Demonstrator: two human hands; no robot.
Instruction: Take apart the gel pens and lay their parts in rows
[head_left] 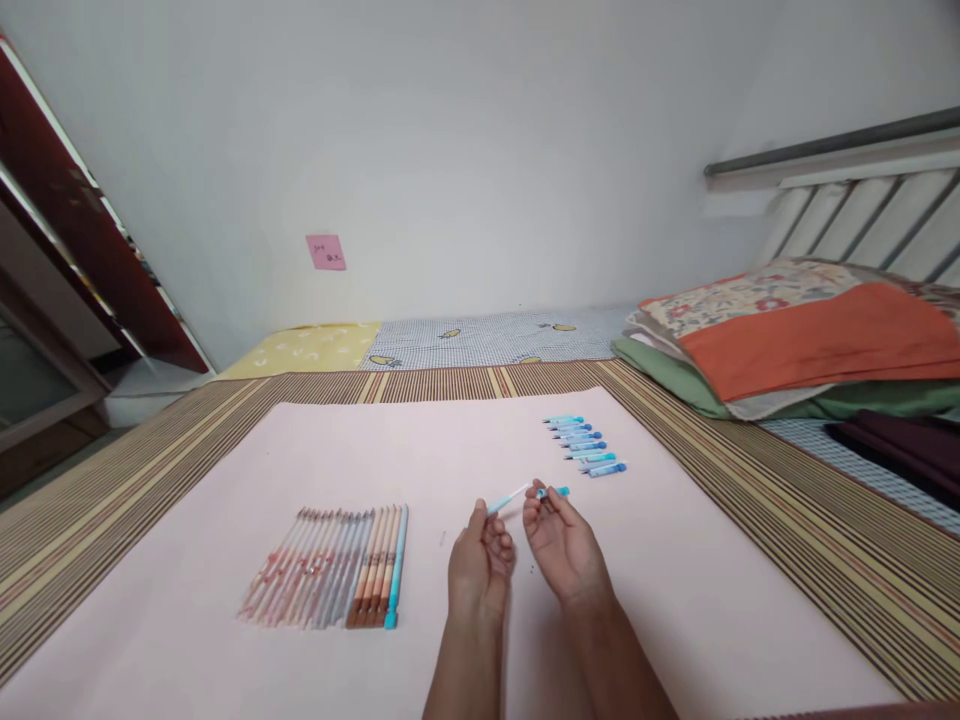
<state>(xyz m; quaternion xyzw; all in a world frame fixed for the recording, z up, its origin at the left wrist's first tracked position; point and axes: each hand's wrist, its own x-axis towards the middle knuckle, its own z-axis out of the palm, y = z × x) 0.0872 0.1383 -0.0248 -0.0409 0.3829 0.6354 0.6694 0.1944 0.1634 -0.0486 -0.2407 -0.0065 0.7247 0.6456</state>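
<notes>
My left hand (478,572) is closed on a slim light-blue pen barrel (501,503), pinched between thumb and fingers, its pale end slanting up to the right. Close beside that end, my right hand (568,550) pinches a short teal pen piece (560,491), partly covered by the fingers. Whether the two parts touch is hard to tell. Beyond the right hand lies a slanted column of several short blue pen pieces (587,445) with dark pointed ends. Left of my hands, several long pens (322,570) lie side by side, clear, grey and peach, with one light-blue pen (397,570) at the row's right end.
A pale pink sheet (450,440) covers much of the striped mat (187,450). Tiny bits (532,569) lie near my wrists, with a small faint piece (442,538) to their left. Folded bedding (810,340) is piled at the right, and a pink note (325,252) hangs on the wall.
</notes>
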